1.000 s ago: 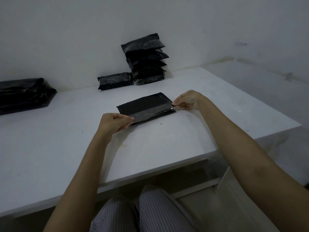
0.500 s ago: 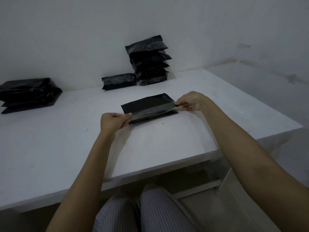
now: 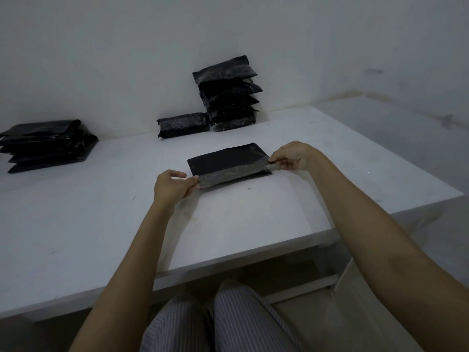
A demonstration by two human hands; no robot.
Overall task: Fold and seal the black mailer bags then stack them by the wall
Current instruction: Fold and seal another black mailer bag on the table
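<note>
A black mailer bag (image 3: pixel 223 160) lies flat in the middle of the white table (image 3: pixel 253 219). Its grey shiny flap (image 3: pixel 232 174) runs along the near edge, lifted slightly off the bag. My left hand (image 3: pixel 172 185) pinches the flap's left end. At the flap's right end, my right hand (image 3: pixel 291 156) pinches it too. Against the wall stands a stack of several sealed black bags (image 3: pixel 229 97), with one more sealed bag (image 3: pixel 182 125) lying to its left.
A pile of flat, unfolded black mailer bags (image 3: pixel 45 144) sits at the table's far left. The table's right edge and front edge are near my arms. My striped trousers (image 3: pixel 215 321) show below the table.
The flap has been drawn a little further over the bag between both hands. The view has shifted slightly, so everything sits a bit further right.
</note>
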